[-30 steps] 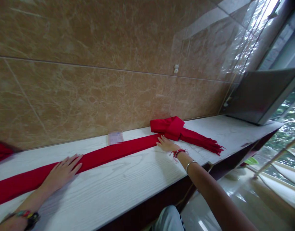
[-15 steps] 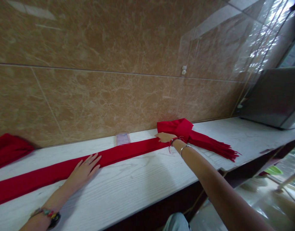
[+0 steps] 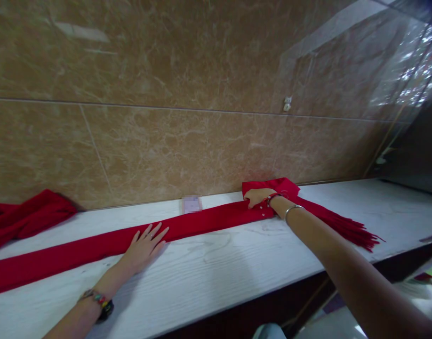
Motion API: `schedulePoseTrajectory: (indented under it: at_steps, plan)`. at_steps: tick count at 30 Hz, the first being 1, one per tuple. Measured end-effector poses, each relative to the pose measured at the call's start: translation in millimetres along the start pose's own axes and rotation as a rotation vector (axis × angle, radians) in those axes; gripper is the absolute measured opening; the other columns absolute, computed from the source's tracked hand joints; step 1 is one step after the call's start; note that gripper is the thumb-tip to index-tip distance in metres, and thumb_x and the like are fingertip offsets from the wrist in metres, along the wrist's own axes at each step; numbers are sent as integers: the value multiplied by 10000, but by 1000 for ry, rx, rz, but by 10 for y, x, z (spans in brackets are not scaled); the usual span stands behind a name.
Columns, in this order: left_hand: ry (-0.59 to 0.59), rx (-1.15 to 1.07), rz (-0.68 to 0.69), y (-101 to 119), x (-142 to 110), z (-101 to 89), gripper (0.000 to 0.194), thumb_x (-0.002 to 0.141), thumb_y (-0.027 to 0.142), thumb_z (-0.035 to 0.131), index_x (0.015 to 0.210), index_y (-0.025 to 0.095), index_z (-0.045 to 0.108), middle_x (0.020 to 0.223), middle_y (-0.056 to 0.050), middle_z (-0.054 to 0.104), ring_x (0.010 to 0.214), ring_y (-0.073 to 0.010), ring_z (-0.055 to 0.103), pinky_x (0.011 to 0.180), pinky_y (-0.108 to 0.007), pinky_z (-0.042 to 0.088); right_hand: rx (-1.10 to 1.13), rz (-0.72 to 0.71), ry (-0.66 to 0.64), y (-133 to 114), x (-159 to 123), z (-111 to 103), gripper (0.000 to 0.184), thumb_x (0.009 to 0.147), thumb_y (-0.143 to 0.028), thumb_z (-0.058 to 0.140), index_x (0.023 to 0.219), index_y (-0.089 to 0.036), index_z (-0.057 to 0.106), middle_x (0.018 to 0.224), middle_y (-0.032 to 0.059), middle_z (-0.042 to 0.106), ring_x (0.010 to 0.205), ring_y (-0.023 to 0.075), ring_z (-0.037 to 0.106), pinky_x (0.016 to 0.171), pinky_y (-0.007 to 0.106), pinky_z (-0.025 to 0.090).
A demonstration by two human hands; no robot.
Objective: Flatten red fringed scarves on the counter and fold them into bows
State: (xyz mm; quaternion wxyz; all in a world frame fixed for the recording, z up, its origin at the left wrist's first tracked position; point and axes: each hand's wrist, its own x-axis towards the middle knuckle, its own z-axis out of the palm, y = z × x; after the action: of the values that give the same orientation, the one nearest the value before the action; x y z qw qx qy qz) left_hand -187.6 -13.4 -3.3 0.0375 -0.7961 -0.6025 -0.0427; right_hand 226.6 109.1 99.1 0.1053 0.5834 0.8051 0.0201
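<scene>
Across the bench (image 3: 216,273), the left hand (image 3: 143,247) presses a red strip (image 3: 209,220), grip open; right hand's (image 3: 260,197) grip unclear.

The left hand (image 3: 145,247), fingers spread, lies flat on a long red strip of cloth (image 3: 202,221) stretched along the white worktop (image 3: 216,263). The right hand (image 3: 260,195) reaches to the bunched part of the red cloth near the wall (image 3: 184,150), its fringed end (image 3: 350,230) beyond the wrist. A small pale card (image 3: 191,204) sits beside the strip; more red cloth (image 3: 43,214) lies crumpled at the far left.
</scene>
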Motion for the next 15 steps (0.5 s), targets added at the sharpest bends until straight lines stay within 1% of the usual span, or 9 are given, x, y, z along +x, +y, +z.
schedulePoseTrajectory:
  at_steps: [1,3,5,7,9,11,13,15]
  plan:
    - [-14,-12,7,12,12,-10,495,869,496,230,1340,344,254,1437,-15,221,1312,-296,160,1001,-555,168,-9,-33,-18,32,-48,-80,322,611,-267,670,924,-193,671,948,72,664,824,193,605,706,294,448]
    - [-42,-34,22,48,38,-31,492,865,517,225,1335,371,244,1446,-11,192,1311,-325,134,987,-588,150,-50,-64,-12,64,-146,-266,316,670,-267,626,973,-184,654,1009,94,643,879,211,592,731,307,441]
    - [-54,-55,34,99,60,-52,499,859,538,222,1332,382,242,1452,-14,171,1309,-350,111,970,-614,136,-112,-40,31,22,-249,-474,301,714,-252,583,991,-155,650,1016,124,636,894,230,590,729,314,440]
    - [-54,-72,54,159,74,-71,510,853,556,222,1331,381,245,1453,-19,168,1309,-361,92,964,-626,123,-177,23,99,-126,-375,-683,302,733,-226,554,996,-110,648,993,160,637,891,252,594,707,320,444]
    - [-45,-77,81,212,79,-86,504,856,549,230,1327,373,265,1449,-29,187,1309,-360,91,965,-624,118,-213,36,147,-397,-538,-865,304,732,-203,544,985,-72,651,959,184,641,877,269,599,683,323,446]
    - [-45,-68,98,245,80,-98,488,864,527,240,1322,365,288,1441,-43,213,1306,-360,113,958,-626,132,-203,-66,147,-789,-733,-983,289,724,-195,545,953,-63,663,922,182,650,860,271,604,681,319,445]
    - [-50,-57,110,249,77,-110,476,871,510,233,1321,366,289,1437,-46,225,1302,-356,138,950,-625,156,-156,-205,146,-1271,-928,-1007,274,728,-224,546,934,-96,674,895,152,663,838,254,609,681,304,444]
    - [-61,-55,128,219,65,-125,471,879,495,209,1324,362,285,1436,-40,230,1304,-335,157,958,-602,176,-88,-361,146,-1776,-1075,-923,253,734,-236,539,907,-117,680,862,123,674,803,224,613,675,277,439]
